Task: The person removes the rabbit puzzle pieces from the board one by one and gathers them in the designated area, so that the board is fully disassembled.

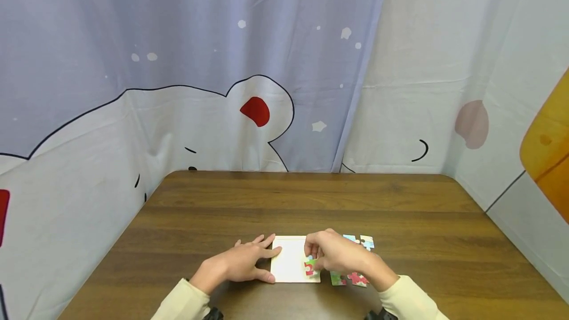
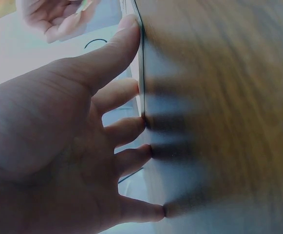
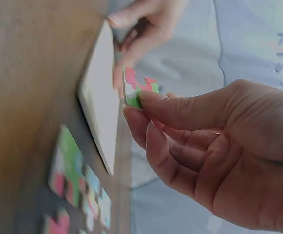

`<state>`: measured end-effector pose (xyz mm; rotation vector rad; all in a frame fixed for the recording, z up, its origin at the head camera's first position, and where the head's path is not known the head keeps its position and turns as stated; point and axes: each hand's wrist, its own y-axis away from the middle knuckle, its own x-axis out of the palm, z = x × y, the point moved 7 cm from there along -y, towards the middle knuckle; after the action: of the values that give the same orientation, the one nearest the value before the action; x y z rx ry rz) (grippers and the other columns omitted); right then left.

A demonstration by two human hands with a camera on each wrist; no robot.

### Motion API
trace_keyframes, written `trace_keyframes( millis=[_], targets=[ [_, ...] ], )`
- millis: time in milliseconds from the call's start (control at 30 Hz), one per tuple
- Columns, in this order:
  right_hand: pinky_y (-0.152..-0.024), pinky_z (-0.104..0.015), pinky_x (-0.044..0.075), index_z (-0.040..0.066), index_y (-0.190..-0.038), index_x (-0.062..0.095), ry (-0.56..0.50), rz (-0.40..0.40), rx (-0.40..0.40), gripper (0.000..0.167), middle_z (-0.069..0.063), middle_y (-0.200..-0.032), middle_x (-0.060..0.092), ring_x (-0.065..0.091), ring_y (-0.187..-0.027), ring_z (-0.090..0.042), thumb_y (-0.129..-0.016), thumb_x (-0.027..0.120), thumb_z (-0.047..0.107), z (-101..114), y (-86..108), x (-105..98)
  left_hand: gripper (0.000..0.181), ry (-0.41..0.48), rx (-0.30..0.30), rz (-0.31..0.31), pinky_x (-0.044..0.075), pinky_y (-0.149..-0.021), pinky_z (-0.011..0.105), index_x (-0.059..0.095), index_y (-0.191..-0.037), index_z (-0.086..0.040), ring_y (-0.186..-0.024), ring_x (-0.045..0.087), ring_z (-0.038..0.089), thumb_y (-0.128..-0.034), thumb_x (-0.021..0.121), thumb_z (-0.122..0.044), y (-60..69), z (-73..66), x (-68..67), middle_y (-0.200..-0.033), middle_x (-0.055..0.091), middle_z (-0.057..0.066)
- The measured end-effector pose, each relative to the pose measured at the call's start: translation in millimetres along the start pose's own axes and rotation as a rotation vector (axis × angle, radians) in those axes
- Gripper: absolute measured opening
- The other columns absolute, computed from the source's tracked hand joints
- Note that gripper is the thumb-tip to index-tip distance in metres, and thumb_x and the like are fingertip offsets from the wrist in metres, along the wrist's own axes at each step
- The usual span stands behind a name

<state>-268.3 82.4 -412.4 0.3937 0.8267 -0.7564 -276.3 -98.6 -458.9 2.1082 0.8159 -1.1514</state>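
Observation:
A white puzzle board (image 1: 291, 260) lies flat on the wooden table. My left hand (image 1: 247, 260) has its fingers spread; thumb and fingertips touch the board's left edge and the table beside it. Between thumb and fingers my right hand (image 1: 335, 252) pinches a jigsaw piece (image 3: 136, 87), green with pink, above the board's right side. In the right wrist view the piece is tilted and apart from the board. Several other jigsaw pieces (image 3: 73, 168) lie on the table right of the board, partly hidden by my right hand and forearm in the head view.
The brown wooden table (image 1: 200, 216) reaches back to a printed curtain (image 1: 200, 122), which also hangs along both sides. One loose pink piece (image 1: 357, 279) lies near my right forearm, and a light blue piece (image 1: 367, 242) lies farther back.

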Motion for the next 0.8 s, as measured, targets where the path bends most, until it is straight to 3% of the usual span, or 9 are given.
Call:
trace_keyframes(
  millis=[333, 567, 800],
  targets=[
    [-0.052, -0.021, 0.045, 0.009, -0.097, 0.077, -0.008, -0.04, -0.028, 0.033, 0.005, -0.071, 0.061, 0.052, -0.057, -0.002, -0.077, 0.064, -0.014, -22.5, 29.9, -36.0, 0.075, 0.032, 0.014, 0.013, 0.02, -0.099, 0.081, 0.048, -0.151, -0.019, -0.148, 0.022, 0.04, -0.0868, 0.069, -0.052, 5.0, -0.6, 0.5, -0.163, 0.024, 0.012],
    [-0.052, -0.023, 0.048, 0.009, -0.096, 0.078, 0.007, -0.088, 0.01, 0.038, 0.003, -0.089, 0.064, 0.056, -0.059, -0.004, -0.072, 0.061, -0.015, -42.9, 54.3, -55.1, 0.076, 0.035, 0.011, 0.018, 0.02, -0.1, 0.081, 0.047, -0.151, -0.02, -0.148, 0.021, 0.039, -0.0872, 0.068, -0.054, 2.5, 0.7, 2.4, -0.164, 0.023, 0.011],
    [-0.049, -0.024, 0.049, 0.008, -0.091, 0.078, -0.081, -0.07, 0.111, 0.036, 0.0, -0.063, 0.059, 0.06, -0.052, -0.013, -0.07, 0.063, -0.017, -63.4, 74.3, -67.4, 0.075, 0.038, 0.014, 0.024, 0.019, -0.1, 0.081, 0.047, -0.152, -0.02, -0.148, 0.02, 0.039, -0.0878, 0.067, -0.054, 1.7, 0.8, 1.7, -0.164, 0.022, 0.011]
  ],
)
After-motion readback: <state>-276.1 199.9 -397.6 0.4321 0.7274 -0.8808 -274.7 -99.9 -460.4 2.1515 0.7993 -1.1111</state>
